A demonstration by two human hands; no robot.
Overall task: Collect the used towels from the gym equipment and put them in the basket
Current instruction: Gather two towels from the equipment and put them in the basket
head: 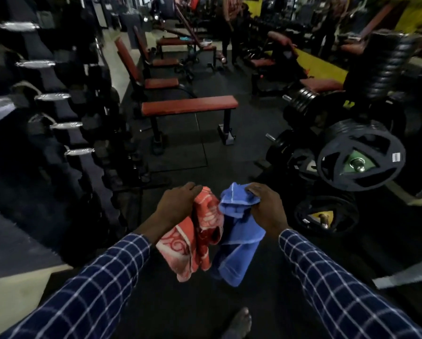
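Observation:
My left hand [178, 201] grips an orange-red patterned towel [195, 241] that hangs down in front of me. My right hand [266, 206] grips a blue towel [239, 243], bunched at the top and hanging beside the orange one. The two towels touch in the middle. Far off on a bench at the back lie a teal cloth [185, 39] and a pale cloth [206, 42], both small and blurred. No basket is in view.
A flat red bench [189, 106] stands across the dark floor ahead, with more red seats [161, 83] behind it. A dumbbell rack [58, 111] lines the left. Weight plates [359, 162] on a rack crowd the right. People stand at the back [232, 25]. My bare foot [239, 324] shows below.

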